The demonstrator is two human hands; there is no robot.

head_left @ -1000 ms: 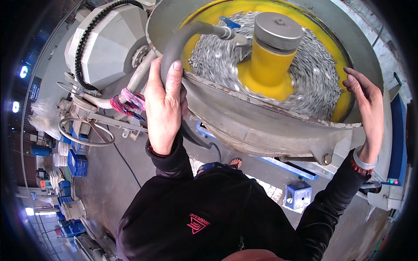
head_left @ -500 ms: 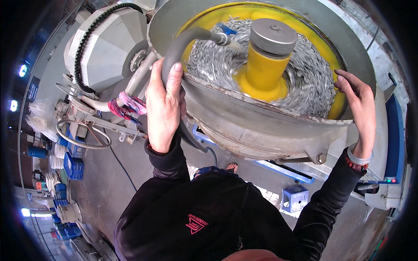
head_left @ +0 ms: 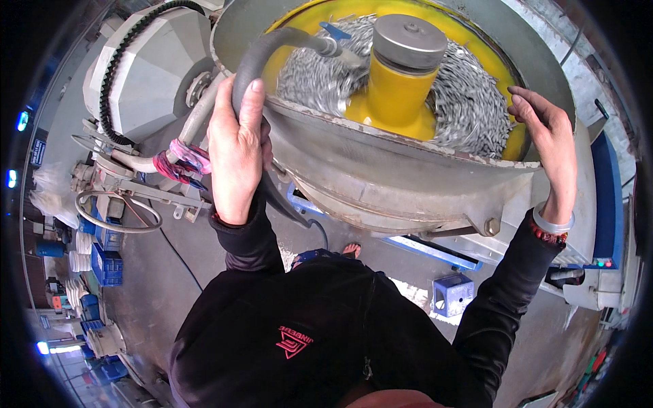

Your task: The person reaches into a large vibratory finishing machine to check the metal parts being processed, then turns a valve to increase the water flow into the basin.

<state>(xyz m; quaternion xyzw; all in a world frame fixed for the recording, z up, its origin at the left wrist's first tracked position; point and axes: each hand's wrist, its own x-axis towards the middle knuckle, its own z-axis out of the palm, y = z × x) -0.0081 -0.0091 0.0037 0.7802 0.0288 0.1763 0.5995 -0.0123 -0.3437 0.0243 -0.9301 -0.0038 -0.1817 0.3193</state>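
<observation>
A grey flexible hose arches over the near wall of a large round tub, and my left hand is closed around it. The hose ends in a fitting with a blue valve lever, directed into the tub. Yellow lining covers the tub's inside, and a yellow centre post with a round metal cap rises in it. Many small silvery pieces, blurred by motion, lie around the post. My right hand is over the tub's right rim, fingers loosely bent and apart, with nothing visible in them.
Left of the tub stands a pale many-sided drum with a black toothed belt. A cloth is tied on a pipe beside it. Blue crates stand far left. A blue stool is on the floor under the tub.
The whole view has shifted, so the tub and both hands appear slightly higher and farther left. My left hand keeps its hold on the hose. The silvery pieces have shifted around the post.
</observation>
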